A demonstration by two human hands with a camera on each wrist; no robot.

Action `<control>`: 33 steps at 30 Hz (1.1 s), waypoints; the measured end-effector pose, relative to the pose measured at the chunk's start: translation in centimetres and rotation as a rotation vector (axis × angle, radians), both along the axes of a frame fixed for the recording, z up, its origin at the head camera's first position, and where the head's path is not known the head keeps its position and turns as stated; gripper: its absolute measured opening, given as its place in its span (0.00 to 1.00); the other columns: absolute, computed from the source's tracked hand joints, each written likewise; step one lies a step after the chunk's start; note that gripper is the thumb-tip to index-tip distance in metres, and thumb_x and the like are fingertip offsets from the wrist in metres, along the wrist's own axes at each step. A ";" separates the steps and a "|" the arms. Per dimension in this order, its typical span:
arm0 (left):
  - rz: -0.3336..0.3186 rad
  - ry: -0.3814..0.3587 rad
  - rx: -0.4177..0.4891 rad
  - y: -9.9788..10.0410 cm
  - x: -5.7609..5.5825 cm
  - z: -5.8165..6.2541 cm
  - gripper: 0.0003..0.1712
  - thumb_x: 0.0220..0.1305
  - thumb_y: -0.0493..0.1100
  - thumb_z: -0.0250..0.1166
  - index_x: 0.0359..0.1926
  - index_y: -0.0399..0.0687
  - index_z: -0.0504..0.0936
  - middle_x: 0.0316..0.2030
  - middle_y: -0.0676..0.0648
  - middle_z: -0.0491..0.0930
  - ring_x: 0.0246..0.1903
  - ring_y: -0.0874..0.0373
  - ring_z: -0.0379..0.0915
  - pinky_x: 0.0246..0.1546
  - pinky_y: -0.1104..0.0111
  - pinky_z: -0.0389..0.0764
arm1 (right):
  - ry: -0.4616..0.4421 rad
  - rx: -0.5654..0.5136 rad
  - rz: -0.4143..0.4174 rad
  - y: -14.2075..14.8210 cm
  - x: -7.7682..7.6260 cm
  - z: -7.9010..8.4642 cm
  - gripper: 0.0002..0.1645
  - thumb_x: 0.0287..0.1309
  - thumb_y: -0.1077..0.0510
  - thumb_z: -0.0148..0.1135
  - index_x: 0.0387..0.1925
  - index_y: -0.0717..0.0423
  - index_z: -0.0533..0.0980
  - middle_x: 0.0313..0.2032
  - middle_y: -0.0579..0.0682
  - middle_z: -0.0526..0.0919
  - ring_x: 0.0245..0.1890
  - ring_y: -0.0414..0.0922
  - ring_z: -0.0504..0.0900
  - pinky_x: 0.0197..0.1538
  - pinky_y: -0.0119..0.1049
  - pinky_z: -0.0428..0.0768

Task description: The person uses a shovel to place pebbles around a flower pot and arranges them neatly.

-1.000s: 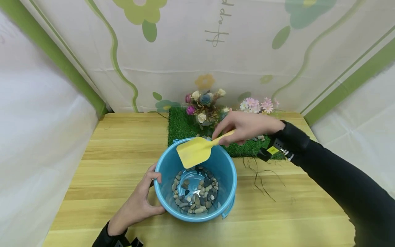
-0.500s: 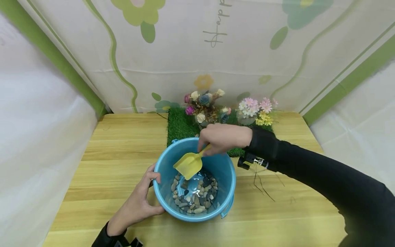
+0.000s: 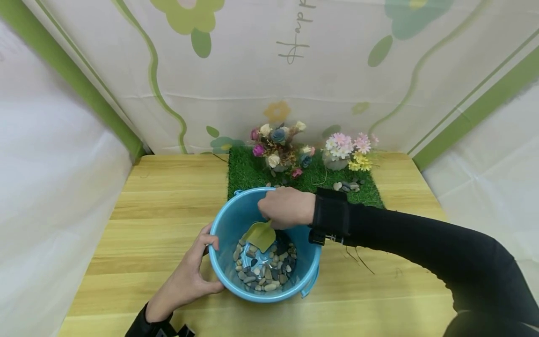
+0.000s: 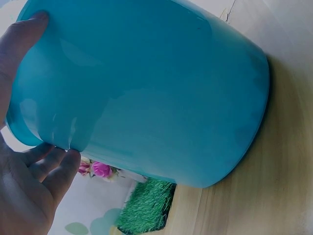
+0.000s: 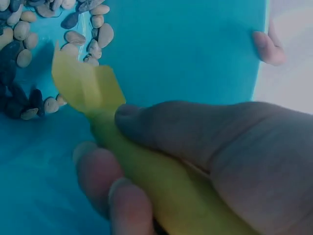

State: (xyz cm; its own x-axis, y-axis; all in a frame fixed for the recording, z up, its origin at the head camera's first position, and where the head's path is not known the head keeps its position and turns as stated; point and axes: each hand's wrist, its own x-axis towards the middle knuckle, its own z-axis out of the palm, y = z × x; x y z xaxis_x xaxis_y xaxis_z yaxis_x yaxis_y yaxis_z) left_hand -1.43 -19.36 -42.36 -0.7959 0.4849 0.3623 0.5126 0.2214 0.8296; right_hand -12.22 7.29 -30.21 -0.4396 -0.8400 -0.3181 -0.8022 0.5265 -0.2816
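Observation:
A blue bucket (image 3: 225,220) stands upright on the table, with a layer of mixed pebbles (image 3: 269,281) over part of its floor. On its left side my left hand (image 3: 193,267) grips the rim, fingertips over the edge and thumb against the outer wall (image 4: 137,88). My right hand (image 3: 288,207) reaches down inside the bucket and grips the handle of a yellow toy shovel (image 3: 261,236). In the right wrist view, thumb and fingers wrap the handle, and the shovel's blade (image 5: 88,81) is close over the pebbles with no stones on it.
Behind the bucket lies an artificial grass mat (image 3: 248,171) bearing a mixed flower arrangement (image 3: 278,145), a pink and yellow one (image 3: 347,147) and a few pebbles (image 3: 347,186). The bucket's handle (image 3: 310,283) hangs at its right. Thin dark strands (image 3: 362,262) lie on the wooden table (image 3: 168,206).
My right hand has moved down and left into the bucket, bringing the shovel from above the rim to near the pebbles. My left hand has kept its grip on the rim.

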 end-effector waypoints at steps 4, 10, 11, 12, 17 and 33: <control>-0.002 0.010 0.004 0.0 0.0 0.0 0.41 0.42 0.35 0.83 0.49 0.44 0.63 0.75 0.40 0.55 0.65 0.34 0.61 0.51 0.48 0.79 | 0.019 0.064 -0.023 -0.5 -0.2 -0.3 0.26 0.66 0.67 0.61 0.20 0.48 0.58 0.18 0.43 0.51 0.19 0.39 0.51 0.27 0.33 0.55; -0.002 0.006 0.002 0.1 -0.1 0.1 0.40 0.42 0.34 0.83 0.49 0.41 0.63 0.75 0.41 0.54 0.66 0.35 0.61 0.52 0.50 0.79 | -0.049 0.138 -0.068 -1.0 -0.7 -0.5 0.23 0.68 0.64 0.62 0.20 0.48 0.64 0.14 0.45 0.61 0.14 0.40 0.66 0.24 0.33 0.64; -0.004 0.006 0.003 0.1 -0.1 0.1 0.40 0.42 0.34 0.83 0.49 0.41 0.63 0.75 0.41 0.54 0.66 0.35 0.61 0.52 0.49 0.79 | -0.068 0.143 -0.079 -1.1 -0.8 -0.5 0.23 0.68 0.65 0.61 0.19 0.49 0.63 0.13 0.45 0.62 0.13 0.40 0.67 0.23 0.32 0.65; -0.005 0.006 0.004 0.1 -0.1 0.1 0.40 0.42 0.34 0.83 0.49 0.41 0.63 0.75 0.41 0.54 0.66 0.34 0.61 0.52 0.50 0.79 | -0.088 0.144 -0.089 -1.1 -0.8 -0.5 0.24 0.69 0.65 0.61 0.18 0.49 0.63 0.12 0.45 0.63 0.12 0.40 0.68 0.22 0.32 0.66; -0.007 0.007 0.008 0.1 -0.1 0.1 0.41 0.41 0.33 0.82 0.49 0.42 0.62 0.76 0.40 0.53 0.66 0.33 0.60 0.52 0.49 0.79 | -0.144 0.152 -0.109 -1.2 -1.0 -0.4 0.29 0.68 0.66 0.60 0.13 0.49 0.60 0.08 0.45 0.63 0.09 0.40 0.71 0.19 0.30 0.68; -0.004 -0.015 0.005 0.1 -0.1 0.2 0.42 0.41 0.32 0.83 0.50 0.43 0.62 0.75 0.41 0.53 0.67 0.35 0.60 0.52 0.45 0.78 | -0.311 0.140 -0.137 -1.5 -0.9 -1.4 0.34 0.68 0.63 0.64 0.08 0.47 0.60 0.06 0.42 0.58 0.09 0.39 0.71 0.18 0.29 0.67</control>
